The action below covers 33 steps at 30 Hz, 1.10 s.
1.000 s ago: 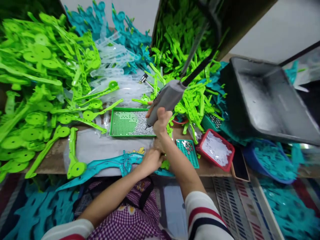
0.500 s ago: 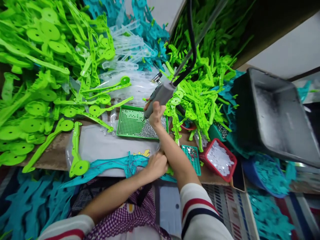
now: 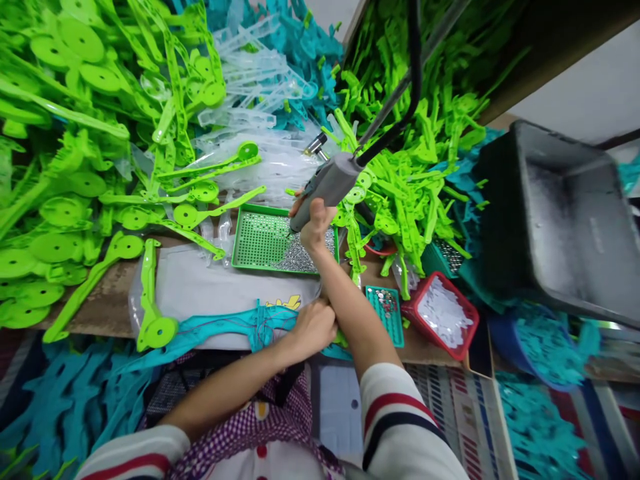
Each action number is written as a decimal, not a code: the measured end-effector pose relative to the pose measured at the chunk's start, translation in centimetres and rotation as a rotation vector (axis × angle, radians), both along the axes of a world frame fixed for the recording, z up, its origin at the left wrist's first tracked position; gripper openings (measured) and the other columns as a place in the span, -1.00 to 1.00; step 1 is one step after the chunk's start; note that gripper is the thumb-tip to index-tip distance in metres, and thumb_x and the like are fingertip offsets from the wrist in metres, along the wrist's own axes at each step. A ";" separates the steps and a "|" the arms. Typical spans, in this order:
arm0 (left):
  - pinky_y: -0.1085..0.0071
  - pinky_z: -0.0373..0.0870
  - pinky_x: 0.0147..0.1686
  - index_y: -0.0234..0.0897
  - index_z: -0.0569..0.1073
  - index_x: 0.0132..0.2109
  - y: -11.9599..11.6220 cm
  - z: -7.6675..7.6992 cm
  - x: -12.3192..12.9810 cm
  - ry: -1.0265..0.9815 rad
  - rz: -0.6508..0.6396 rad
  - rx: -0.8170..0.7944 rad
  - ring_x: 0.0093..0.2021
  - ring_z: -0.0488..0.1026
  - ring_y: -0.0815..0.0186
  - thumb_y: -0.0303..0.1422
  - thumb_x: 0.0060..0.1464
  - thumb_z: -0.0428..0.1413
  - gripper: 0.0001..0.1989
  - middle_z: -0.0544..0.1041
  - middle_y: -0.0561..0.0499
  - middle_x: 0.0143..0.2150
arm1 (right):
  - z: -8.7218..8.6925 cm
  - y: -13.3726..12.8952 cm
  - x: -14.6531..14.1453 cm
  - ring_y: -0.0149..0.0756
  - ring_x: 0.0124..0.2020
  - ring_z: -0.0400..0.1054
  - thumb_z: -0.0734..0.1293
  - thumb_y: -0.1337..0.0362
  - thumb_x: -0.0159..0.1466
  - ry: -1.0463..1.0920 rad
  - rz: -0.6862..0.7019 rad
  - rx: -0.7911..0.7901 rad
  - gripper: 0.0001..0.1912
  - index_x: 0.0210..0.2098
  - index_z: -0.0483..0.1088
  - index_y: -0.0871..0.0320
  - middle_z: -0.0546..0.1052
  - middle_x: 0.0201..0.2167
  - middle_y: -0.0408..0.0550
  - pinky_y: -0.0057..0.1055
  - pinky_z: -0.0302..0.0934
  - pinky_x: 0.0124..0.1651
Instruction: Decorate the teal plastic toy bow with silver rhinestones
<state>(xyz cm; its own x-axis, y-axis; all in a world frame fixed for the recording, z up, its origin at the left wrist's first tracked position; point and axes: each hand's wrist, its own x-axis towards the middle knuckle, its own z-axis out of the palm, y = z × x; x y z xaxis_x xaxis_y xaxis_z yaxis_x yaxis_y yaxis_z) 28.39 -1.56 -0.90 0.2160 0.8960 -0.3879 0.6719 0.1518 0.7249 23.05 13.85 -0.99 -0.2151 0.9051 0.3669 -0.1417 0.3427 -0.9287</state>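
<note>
I had the right grip (image 3: 317,223) wrapped around the grey tool (image 3: 330,183) above the green tray (image 3: 257,240), and the left grip (image 3: 314,327) closed on the teal piece (image 3: 220,325) at the counter's edge (image 3: 105,320).

Remotely, I distinguish the power driver (image 3: 327,183), mid-grey, with a black cable (image 3: 415,73); the long part (image 3: 217,327), plain turquoise; the heaped disc-ended pieces (image 3: 49,243), lime green; the screw tray (image 3: 235,230), green, its screws (image 3: 303,257) silver; the tub (image 3: 416,317), red, its contents (image 3: 443,313) white; the flat sheet (image 3: 200,287), pale grey with a yellow print; the sleeves (image 3: 387,387), white, banded red and navy; the apron (image 3: 220,437), purple-and-white check.
</note>
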 end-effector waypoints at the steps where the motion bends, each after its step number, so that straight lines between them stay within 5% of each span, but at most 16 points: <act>1: 0.23 0.46 -0.04 -0.40 0.47 -0.01 0.0 -0.1 0.0 0.002 0.000 0.003 -0.01 0.50 0.06 -0.47 0.17 -0.05 -0.69 0.51 -0.28 0.01 | 0.0 0.0 0.0 -0.45 -0.67 0.21 0.10 -0.39 0.10 -0.009 -0.003 -0.005 -0.35 -0.52 0.32 0.07 0.28 -0.68 -0.22 -0.38 0.19 -0.55; 13: 0.24 0.44 -0.03 -0.40 0.50 -0.06 0.1 0.0 -0.1 -0.008 0.013 0.012 -0.03 0.51 0.07 -0.48 0.14 -0.02 -0.72 0.54 -0.27 -0.02 | 0.5 -0.1 0.1 -0.44 -0.64 0.23 0.08 -0.39 0.13 -0.009 -0.021 -0.008 -0.33 -0.50 0.37 0.08 0.29 -0.67 -0.21 -0.39 0.23 -0.52; 18: 0.27 0.42 -0.04 -0.33 0.52 -0.06 0.0 -0.2 -0.2 0.018 -0.014 0.010 -0.03 0.52 0.11 -0.42 0.19 -0.01 -0.73 0.57 -0.23 -0.05 | 2.8 -0.3 1.0 -0.41 -0.57 0.32 0.02 -0.42 0.13 -0.037 -0.075 -0.044 -0.29 -0.43 0.38 0.08 0.26 -0.65 -0.21 -0.42 0.24 -0.52; 21: 0.29 0.40 -0.03 -0.29 0.55 -0.08 -0.1 -0.6 -0.3 0.008 -0.031 0.050 -0.02 0.52 0.13 -0.35 0.23 0.00 -0.74 0.59 -0.18 -0.08 | 5.4 -1.8 4.3 -0.44 -0.63 0.28 0.07 -0.44 0.09 0.035 -0.117 -0.055 -0.30 -0.42 0.36 0.06 0.23 -0.66 -0.24 -0.46 0.17 -0.58; 25: 0.36 0.37 -0.02 -0.28 0.59 -0.14 -0.3 -1.2 -0.3 0.019 -0.085 0.162 -0.04 0.51 0.19 -0.37 0.26 -0.02 -0.73 0.59 -0.12 -0.13 | 7.8 -7.1 11.5 -0.49 -0.77 0.09 0.22 -0.44 -0.03 0.170 -0.160 -0.057 -0.37 -0.45 0.32 0.02 0.22 -0.73 -0.30 -0.46 0.02 -0.71; 29: 0.38 0.37 -0.03 -0.25 0.60 -0.13 -0.3 -1.4 -0.3 0.044 -0.085 0.174 -0.08 0.51 0.23 -0.37 0.23 0.02 -0.75 0.60 -0.07 -0.14 | 7.1 -12.4 16.7 -0.41 -0.80 0.07 0.25 -0.48 -0.12 0.082 -0.264 -0.062 -0.34 -0.49 0.30 0.00 0.21 -0.78 -0.27 -0.41 -0.05 -0.77; 33: 0.34 0.36 0.00 -0.25 0.61 -0.10 -0.1 -1.1 -0.4 0.050 -0.029 0.179 -0.07 0.51 0.20 -0.36 0.20 0.08 -0.77 0.61 -0.08 -0.10 | 5.4 -14.4 17.9 -0.39 -0.78 0.10 0.20 -0.55 -0.21 0.032 -0.297 -0.133 -0.25 -0.50 0.29 0.02 0.20 -0.78 -0.27 -0.39 0.02 -0.75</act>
<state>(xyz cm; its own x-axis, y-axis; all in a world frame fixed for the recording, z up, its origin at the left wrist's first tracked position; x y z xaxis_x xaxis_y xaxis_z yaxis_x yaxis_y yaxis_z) 28.00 -1.70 -2.01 0.2275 0.9452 -0.2340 0.7097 0.0036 0.7045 40.95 -0.58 4.41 0.0755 0.9669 0.2437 -0.0839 0.2497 -0.9647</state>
